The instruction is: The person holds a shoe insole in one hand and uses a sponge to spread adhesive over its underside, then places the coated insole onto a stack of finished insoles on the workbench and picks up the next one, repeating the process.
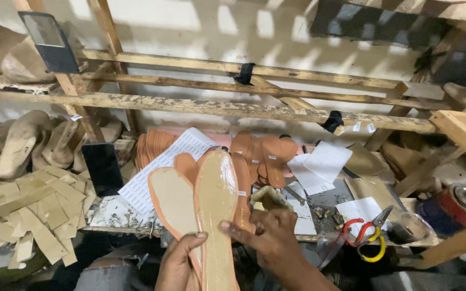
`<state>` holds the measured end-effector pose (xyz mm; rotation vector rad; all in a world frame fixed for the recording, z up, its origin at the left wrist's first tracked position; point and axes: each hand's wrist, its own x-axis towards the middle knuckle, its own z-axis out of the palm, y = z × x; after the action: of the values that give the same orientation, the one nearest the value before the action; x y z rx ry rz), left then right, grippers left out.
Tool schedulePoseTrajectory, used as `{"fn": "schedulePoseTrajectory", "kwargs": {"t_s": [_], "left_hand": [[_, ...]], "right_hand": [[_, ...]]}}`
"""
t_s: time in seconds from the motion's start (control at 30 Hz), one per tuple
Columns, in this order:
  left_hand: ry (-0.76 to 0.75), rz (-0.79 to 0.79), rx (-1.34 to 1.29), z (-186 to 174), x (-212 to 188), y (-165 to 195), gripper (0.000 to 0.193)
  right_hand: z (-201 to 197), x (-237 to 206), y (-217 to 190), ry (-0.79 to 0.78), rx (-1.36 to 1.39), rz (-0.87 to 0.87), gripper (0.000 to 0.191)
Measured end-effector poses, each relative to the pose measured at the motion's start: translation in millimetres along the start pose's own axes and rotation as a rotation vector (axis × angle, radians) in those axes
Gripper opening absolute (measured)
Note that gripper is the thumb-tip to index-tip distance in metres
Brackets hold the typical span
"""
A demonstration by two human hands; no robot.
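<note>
Your left hand [179, 267] grips the glossy insole [215, 210]; your right hand [265, 237] pinches its edge at 3 o'clock. The coating looks wet, perhaps glue: it could smear onto your fingers or the second insole [172, 199] at 9 o'clock.

We count two hands, the left hand [178, 265] and the right hand [268, 237]. Between them we hold two insoles: one glossy insole [215, 207] in front and one matte insole [172, 199] just behind it. On the tabletop [303, 229] we see one pair of pliers [367, 237] with red and yellow handles, one lined paper sheet [160, 172], one dark phone [102, 168] leaning upright, and one red tin can [457, 207] at the right edge. Orange soles [265, 156] lie in at least two stacks; we cannot count them singly. The cardboard strips [33, 210] form one loose pile. Wooden shoe lasts [20, 141] number at least four.
</note>
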<state>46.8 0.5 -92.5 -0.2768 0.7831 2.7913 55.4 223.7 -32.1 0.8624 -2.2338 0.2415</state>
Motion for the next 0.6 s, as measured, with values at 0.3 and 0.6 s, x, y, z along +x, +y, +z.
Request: {"fn": "schedulePoseTrajectory", "kwargs": {"t_s": [0.3,0.6], "left_hand": [[-0.022,-0.096,0.181,-2,-12,4,0.061],[-0.081,0.303,-0.064,52,-15,49,0.043]], "right_hand": [[-19,61,36,0.080,-0.149,0.145,0.077],[-16,51,-6,-0.200,1.158,0.829,0.078]]}}
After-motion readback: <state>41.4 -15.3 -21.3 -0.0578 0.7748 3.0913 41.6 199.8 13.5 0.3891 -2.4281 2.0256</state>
